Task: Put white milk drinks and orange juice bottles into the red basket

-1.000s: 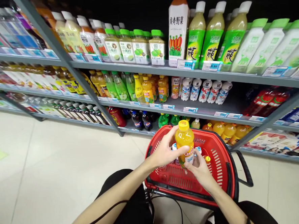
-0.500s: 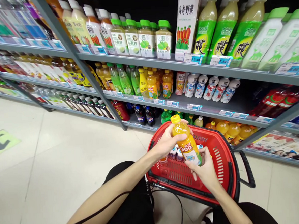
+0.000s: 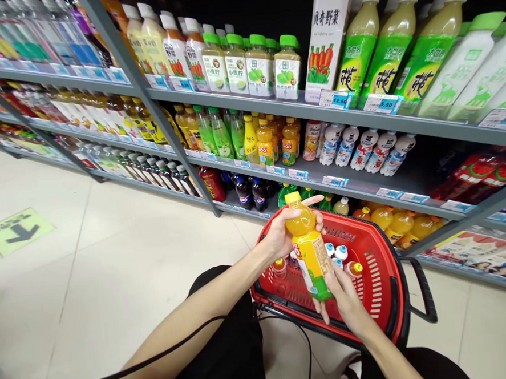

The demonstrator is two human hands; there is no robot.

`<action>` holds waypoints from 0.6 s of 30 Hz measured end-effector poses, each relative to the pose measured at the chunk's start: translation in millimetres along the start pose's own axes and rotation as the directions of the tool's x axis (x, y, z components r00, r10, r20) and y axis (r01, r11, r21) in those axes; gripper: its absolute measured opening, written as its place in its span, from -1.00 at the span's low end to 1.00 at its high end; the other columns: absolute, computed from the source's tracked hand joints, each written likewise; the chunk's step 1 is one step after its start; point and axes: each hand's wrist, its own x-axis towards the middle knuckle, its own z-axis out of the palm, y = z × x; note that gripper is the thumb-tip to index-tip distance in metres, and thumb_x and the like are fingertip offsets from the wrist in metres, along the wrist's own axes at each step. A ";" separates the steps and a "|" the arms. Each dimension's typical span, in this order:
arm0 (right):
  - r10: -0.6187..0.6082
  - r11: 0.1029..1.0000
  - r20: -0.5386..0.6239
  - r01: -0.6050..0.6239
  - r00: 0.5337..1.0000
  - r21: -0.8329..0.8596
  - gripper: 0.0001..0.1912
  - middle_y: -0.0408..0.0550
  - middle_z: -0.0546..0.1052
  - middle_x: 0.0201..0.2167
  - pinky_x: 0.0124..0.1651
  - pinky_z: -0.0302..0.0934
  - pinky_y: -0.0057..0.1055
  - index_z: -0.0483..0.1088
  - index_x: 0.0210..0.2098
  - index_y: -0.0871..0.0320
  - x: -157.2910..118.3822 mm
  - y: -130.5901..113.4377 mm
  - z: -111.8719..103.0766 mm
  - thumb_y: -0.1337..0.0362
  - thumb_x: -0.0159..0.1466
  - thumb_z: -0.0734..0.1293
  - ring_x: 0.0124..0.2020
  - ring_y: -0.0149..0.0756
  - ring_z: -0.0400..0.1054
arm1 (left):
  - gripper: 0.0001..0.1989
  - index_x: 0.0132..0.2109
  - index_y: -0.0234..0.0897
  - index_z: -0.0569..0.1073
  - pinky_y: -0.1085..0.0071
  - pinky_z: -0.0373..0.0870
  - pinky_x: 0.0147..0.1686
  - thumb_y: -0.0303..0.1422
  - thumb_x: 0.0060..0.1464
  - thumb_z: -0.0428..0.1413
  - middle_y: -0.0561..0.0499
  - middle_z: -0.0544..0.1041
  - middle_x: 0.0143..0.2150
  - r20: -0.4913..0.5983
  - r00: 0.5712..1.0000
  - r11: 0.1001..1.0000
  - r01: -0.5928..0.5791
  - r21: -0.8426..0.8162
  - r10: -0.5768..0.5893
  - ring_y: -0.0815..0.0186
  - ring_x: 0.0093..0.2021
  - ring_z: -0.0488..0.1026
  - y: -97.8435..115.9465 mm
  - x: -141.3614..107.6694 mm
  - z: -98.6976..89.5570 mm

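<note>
An orange juice bottle [image 3: 309, 254] with a yellow cap is held tilted above the red shopping basket [image 3: 388, 295]. My left hand [image 3: 283, 230] wraps round its upper part below the cap, one finger stretched out behind it. Lower down, my right hand [image 3: 342, 290] grips the bottle near its base, the thumb on the label's edge. The label's side with small print faces me. Inside the basket lie several small white-capped bottles [image 3: 341, 254] and a bottle with a yellow cap [image 3: 354, 269], partly hidden by my hands and the juice.
Shelves of drinks [image 3: 248, 107] run along the far side, just beyond the basket. The basket's black handle [image 3: 424, 293] sticks out to the right. A black cable [image 3: 168, 352] crosses my left arm. A floor sticker with an arrow [image 3: 19, 231] lies at left.
The juice bottle has been turned in my hands, so its front picture has swung left and the printed side shows. My view has shifted slightly left.
</note>
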 end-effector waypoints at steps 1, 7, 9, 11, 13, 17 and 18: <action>-0.028 0.999 -0.055 0.027 0.998 -0.029 -0.36 -0.09 0.52 -0.39 -0.66 0.30 -0.46 0.25 0.27 0.13 -0.4 1.6 -0.3 -0.14 0.40 0.38 -0.54 -0.26 0.44 | -0.19 0.31 -0.38 0.38 0.23 0.47 -0.11 -0.12 -0.06 0.23 -0.09 0.59 -0.24 0.008 1.000 1.000 0.001 0.004 -0.001 0.24 -0.29 0.51 0.3 0.2 -0.9; -0.218 0.936 -0.248 0.130 0.944 -0.326 -0.35 0.08 0.55 0.00 -0.31 0.51 -0.29 0.34 0.18 0.07 3.5 4.1 -4.6 0.00 0.22 0.56 -0.29 -0.17 0.52 | -0.30 0.21 -0.32 0.45 0.28 0.48 -0.12 -0.13 -0.07 0.32 -0.10 0.60 -0.20 0.027 0.999 0.996 -0.025 0.083 0.023 0.22 -0.23 0.55 5.2 -0.9 4.1; -0.288 0.873 -0.264 0.139 0.921 -0.468 -0.35 0.09 0.54 0.06 -0.03 0.50 -0.21 0.33 0.17 0.09 4.8 4.8 -5.8 0.03 0.20 0.57 -0.10 -0.09 0.53 | -0.29 0.22 -0.32 0.45 0.24 0.49 -0.06 -0.15 -0.07 0.33 -0.13 0.62 -0.16 0.041 0.999 0.991 -0.028 0.129 0.023 0.18 -0.17 0.57 7.7 -2.9 7.4; -0.355 0.798 -0.266 0.143 0.896 -0.585 -0.37 0.08 0.54 0.05 0.04 0.47 -0.19 0.34 0.15 0.10 5.5 5.8 -6.0 0.04 0.20 0.56 -0.03 -0.07 0.50 | -0.31 0.21 -0.31 0.45 0.21 0.49 -0.02 -0.16 -0.05 0.34 -0.18 0.63 -0.10 0.062 0.998 0.985 -0.025 0.172 0.014 0.13 -0.11 0.58 9.4 -4.9 8.2; -0.442 0.719 -0.258 0.168 0.859 -0.674 -0.39 0.07 0.52 0.03 0.04 0.46 -0.19 0.35 0.12 0.11 6.0 6.7 -5.6 0.03 0.20 0.56 -0.02 -0.06 0.49 | -0.36 0.19 -0.31 0.47 0.23 0.49 -0.03 -0.17 -0.02 0.34 -0.20 0.62 -0.04 0.092 0.996 0.978 -0.037 0.204 0.018 0.12 -0.08 0.59 10.0 -6.3 5.7; -0.656 0.522 -0.200 0.246 0.727 -0.817 -0.44 0.04 0.48 -0.06 -0.05 0.49 -0.16 0.38 0.08 0.12 7.2 6.9 -5.8 0.05 0.21 0.57 -0.10 -0.08 0.48 | -0.48 0.12 -0.30 0.50 0.27 0.49 -0.04 -0.18 0.06 0.34 -0.23 0.62 0.01 0.158 0.986 0.966 -0.092 0.243 0.054 0.16 -0.10 0.60 10.6 -6.3 -3.7; -0.695 0.469 -0.175 0.256 0.697 -0.845 -0.45 0.04 0.48 -0.08 -0.07 0.49 -0.15 0.39 0.09 0.13 7.4 6.5 -6.3 0.06 0.22 0.57 -0.12 -0.08 0.49 | -0.51 0.10 -0.31 0.52 0.26 0.48 -0.03 -0.19 0.07 0.34 -0.23 0.62 0.00 0.173 0.983 0.960 -0.102 0.261 0.057 0.17 -0.10 0.59 11.3 -6.0 -5.5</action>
